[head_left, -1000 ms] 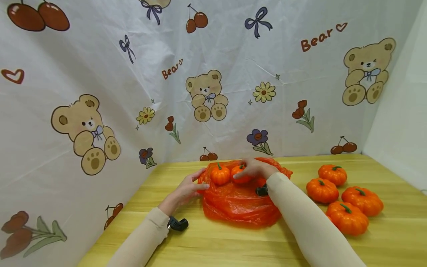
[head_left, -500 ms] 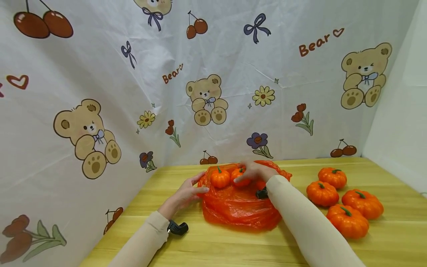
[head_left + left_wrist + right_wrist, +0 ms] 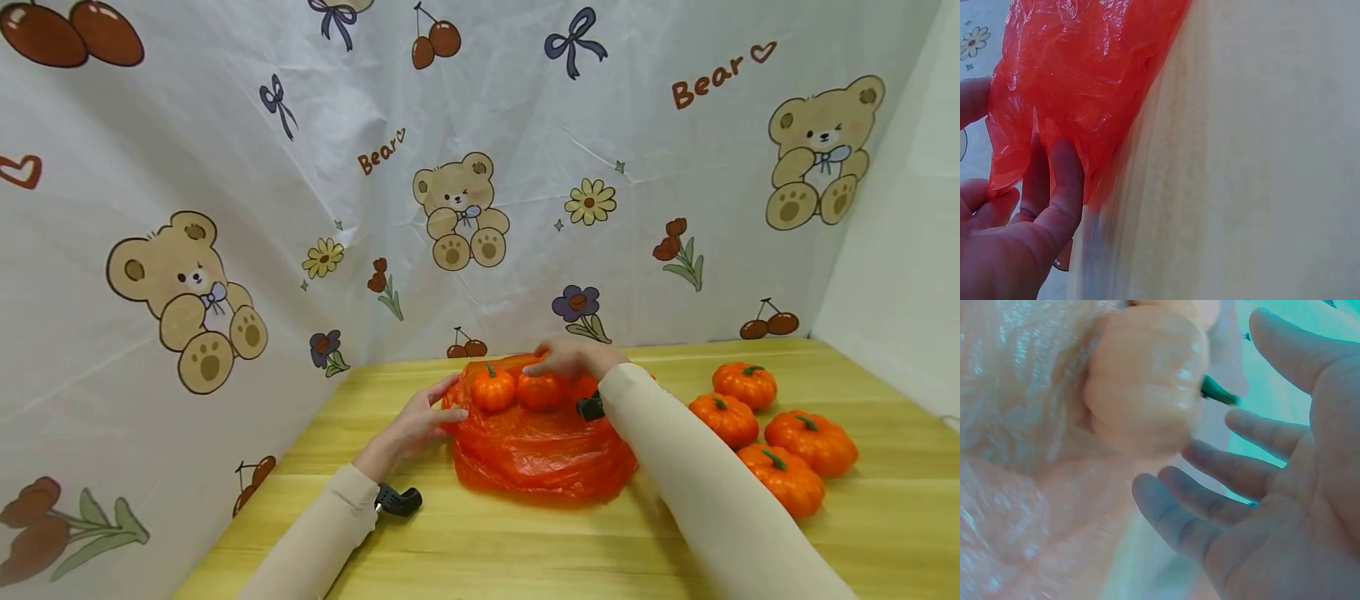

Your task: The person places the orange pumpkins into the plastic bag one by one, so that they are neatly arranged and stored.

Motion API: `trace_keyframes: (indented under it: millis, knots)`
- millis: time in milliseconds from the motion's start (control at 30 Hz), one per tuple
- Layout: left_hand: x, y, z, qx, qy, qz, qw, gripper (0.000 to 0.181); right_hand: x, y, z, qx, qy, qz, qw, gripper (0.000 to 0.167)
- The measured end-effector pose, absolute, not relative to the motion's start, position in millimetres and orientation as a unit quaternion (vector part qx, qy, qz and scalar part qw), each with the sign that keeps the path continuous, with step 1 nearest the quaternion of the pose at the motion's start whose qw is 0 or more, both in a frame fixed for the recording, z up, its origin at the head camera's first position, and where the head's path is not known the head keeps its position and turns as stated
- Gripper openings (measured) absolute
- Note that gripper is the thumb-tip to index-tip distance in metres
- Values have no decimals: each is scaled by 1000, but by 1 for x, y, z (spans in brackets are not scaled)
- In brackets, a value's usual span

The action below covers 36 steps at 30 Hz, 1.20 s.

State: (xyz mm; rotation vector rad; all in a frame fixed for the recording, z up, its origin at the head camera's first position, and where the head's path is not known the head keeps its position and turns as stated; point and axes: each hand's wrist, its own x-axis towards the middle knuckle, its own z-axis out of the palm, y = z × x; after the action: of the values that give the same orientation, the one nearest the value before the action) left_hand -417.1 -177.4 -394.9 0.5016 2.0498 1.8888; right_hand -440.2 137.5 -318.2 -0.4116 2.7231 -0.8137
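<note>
An orange-red plastic bag point(image 3: 540, 467) lies spread on the wooden table, its mouth facing up and back. Two small orange pumpkins, a left pumpkin point(image 3: 492, 389) and a middle pumpkin point(image 3: 540, 392), sit in it; more orange shows right of them, partly behind my wrist. My left hand point(image 3: 416, 421) holds the bag's left rim, thumb on one side and fingers on the other, as the left wrist view shows. My right hand point(image 3: 573, 358) is over the middle pumpkin's top. In the right wrist view its fingers are spread beside a pumpkin point(image 3: 1147, 384) with a green stem, gripping nothing.
Several more pumpkins point(image 3: 810, 442) stand grouped on the table point(image 3: 487, 550) to the right, near my right forearm. A white cloth point(image 3: 517, 317) printed with bears hangs behind and on the left. Black wrist devices point(image 3: 399, 500) show at both sleeves.
My right hand has risen slightly off the middle pumpkin, its fingers now higher over the top. My left hand keeps its hold on the bag rim. The head view has tilted a little.
</note>
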Motion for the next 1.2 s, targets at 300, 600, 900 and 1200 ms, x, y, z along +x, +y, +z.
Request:
trace_keyframes:
  millis: [300,600,900,1200]
  knots:
    - [-417,-178,-394,173,721,653,151,87,-428,145,-287,-143,930,-292,171,66]
    - [-418,-177,-394,174,721,654,149,85,-426,159,-272,-169,924,-304,157,63]
    - [-417,-178,-394,171,719,657,148,86,-418,172,-262,-203,921,-299,144,66]
    - [-418,-176,-394,167,724,652,150,84,-405,185,-255,-217,921,-296,128,64]
